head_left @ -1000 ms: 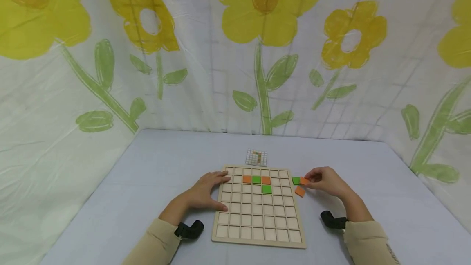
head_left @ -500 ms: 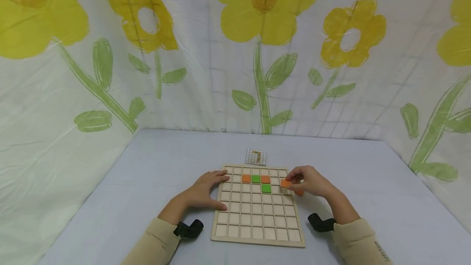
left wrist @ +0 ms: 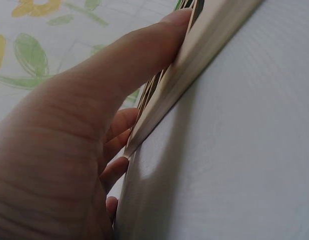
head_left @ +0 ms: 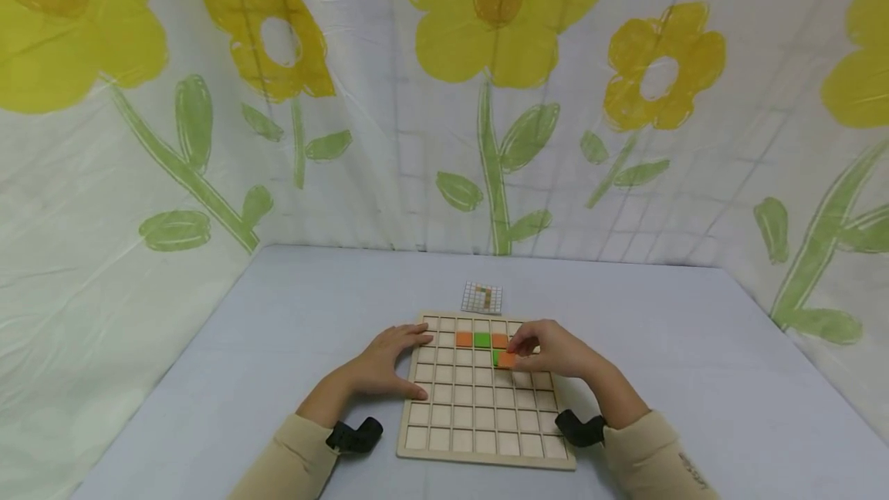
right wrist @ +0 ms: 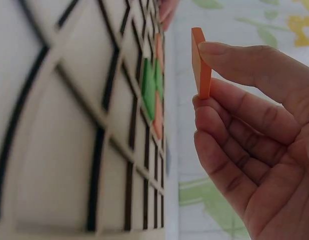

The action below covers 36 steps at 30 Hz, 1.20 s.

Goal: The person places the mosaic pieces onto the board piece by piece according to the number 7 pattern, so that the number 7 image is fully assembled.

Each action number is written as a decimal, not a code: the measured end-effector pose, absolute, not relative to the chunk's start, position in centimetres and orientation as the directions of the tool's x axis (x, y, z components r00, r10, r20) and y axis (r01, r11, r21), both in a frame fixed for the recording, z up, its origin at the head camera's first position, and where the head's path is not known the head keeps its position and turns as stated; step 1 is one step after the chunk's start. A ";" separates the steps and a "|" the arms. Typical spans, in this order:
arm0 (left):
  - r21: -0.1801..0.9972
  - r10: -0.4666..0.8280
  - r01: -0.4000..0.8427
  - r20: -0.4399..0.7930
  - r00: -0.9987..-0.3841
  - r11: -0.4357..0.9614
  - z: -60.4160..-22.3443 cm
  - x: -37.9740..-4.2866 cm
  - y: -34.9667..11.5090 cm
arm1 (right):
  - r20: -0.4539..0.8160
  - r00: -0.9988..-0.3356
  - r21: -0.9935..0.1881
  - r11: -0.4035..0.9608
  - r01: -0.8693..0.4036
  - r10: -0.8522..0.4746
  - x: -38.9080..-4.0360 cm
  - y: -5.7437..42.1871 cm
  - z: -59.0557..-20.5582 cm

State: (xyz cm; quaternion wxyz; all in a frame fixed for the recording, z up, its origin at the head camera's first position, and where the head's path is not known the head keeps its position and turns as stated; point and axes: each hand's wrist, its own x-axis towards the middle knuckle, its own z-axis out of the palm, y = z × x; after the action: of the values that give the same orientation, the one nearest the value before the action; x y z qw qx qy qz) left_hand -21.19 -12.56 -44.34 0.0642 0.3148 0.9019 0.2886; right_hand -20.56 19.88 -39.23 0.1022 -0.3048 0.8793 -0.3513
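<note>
My right hand (head_left: 559, 352) pinches an orange square tile (head_left: 507, 360) between thumb and fingers, above the gridded wooden board (head_left: 486, 460). In the right wrist view the tile stands on edge, apart from the board. Partly behind it lies a green tile (head_left: 495, 359) in its cell. One row farther, an orange tile (head_left: 464, 339), a second green tile (head_left: 482, 339) and another orange tile (head_left: 499, 340) sit side by side. My left hand (head_left: 382, 361) rests on the board's left edge, thumb and fingers spread; the left wrist view shows its thumb (left wrist: 144, 52) touching the rim.
A small card (head_left: 482, 297) printed with a coloured grid pattern lies just beyond the board's far edge. The right hand and arm cover the table area right of the board. Behind the white table (head_left: 333, 284) hangs a flower-printed curtain (head_left: 361, 99).
My right hand has carried the orange tile leftward from beside the board to over the green tile. The loose tiles at the right are now hidden. My left hand has stayed put.
</note>
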 end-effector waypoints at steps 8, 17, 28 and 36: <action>0.560 0.621 0.549 0.077 -0.780 0.620 -44.2 -21.3 -12.6 | 0.030 -0.783 -0.685 0.558 -0.468 -0.621 -20.9 18.8 -38.9; 0.555 0.609 0.532 0.057 -0.791 0.639 -44.1 -21.2 -12.6 | -0.026 -0.775 -0.728 0.543 -0.419 -0.632 -20.8 18.9 -39.8; 0.562 0.617 0.538 0.062 -0.784 0.628 -44.1 -21.1 -12.6 | -0.075 -0.765 -0.743 0.548 -0.385 -0.640 -20.8 19.2 -40.8; 0.548 0.621 0.549 0.067 -0.781 0.631 -44.0 -21.2 -12.6 | -0.061 -0.758 -0.753 0.529 -0.393 -0.649 -21.0 19.2 -41.0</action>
State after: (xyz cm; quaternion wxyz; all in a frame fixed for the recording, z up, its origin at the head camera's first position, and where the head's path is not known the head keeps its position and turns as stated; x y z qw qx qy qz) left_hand -21.18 -12.58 -44.04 0.0642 0.3247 0.9009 0.2808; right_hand -21.00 19.22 -40.97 0.1694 -0.3036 0.8577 -0.3787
